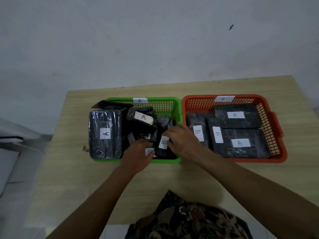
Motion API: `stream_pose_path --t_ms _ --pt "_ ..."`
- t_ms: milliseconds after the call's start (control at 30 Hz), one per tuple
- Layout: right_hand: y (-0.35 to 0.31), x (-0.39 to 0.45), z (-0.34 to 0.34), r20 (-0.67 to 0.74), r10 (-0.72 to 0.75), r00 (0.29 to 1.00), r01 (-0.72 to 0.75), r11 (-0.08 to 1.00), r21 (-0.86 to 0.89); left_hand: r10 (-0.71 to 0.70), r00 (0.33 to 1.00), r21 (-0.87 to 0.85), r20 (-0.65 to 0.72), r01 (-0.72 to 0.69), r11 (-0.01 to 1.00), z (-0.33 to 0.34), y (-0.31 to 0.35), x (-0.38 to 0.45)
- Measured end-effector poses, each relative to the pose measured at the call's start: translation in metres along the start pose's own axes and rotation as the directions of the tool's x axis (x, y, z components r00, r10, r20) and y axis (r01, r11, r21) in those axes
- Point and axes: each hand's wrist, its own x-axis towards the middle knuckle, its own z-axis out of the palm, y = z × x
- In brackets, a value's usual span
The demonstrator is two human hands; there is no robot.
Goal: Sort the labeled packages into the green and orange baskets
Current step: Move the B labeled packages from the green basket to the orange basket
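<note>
A green basket (174, 102) tagged A holds several black wrapped packages, among them a large one labeled A (105, 133) at its left and a tilted one labeled A (141, 117). An orange basket (193, 100) tagged B holds several black packages labeled B (241, 143). Both hands reach into the green basket's front right. My right hand (183, 140) grips a small black package labeled B (163, 144). My left hand (138, 152) curls round a small black package (151, 136) beside it; its label is partly hidden.
The baskets stand side by side on a light wooden table (189, 178) against a grey wall. A patterned garment (189, 219) covers the near edge. White furniture (15, 152) stands left of the table.
</note>
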Motion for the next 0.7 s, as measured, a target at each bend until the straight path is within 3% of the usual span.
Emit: stream_pose_path --t_ms 133,333,467,600,700 --pt "-0.01 0.016 0.004 0.182 -0.038 0.983 0.05 0.997 -0.063 0.014 0.999 -0.018 0.035 -0.014 1.0 -0.007 -0.006 0.005" --pt "-0.013 0.035 0.008 0.464 -0.021 0.885 0.125 0.973 -0.193 -0.031 0.986 -0.033 0.163 0.036 0.999 -0.011 -0.016 0.007" --pt "-0.01 0.038 0.003 0.485 -0.058 0.872 0.217 0.936 -0.278 -0.041 0.983 -0.028 0.178 0.047 0.998 -0.01 -0.015 0.009" --pt "-0.001 0.035 -0.004 0.456 -0.146 0.878 0.265 0.941 -0.209 -0.032 0.985 -0.139 0.168 0.055 0.989 -0.005 -0.015 0.008" --pt "0.001 0.032 -0.003 0.461 -0.151 0.875 0.316 0.898 -0.307 -0.034 0.988 -0.155 0.15 0.058 0.986 -0.003 -0.01 0.007"
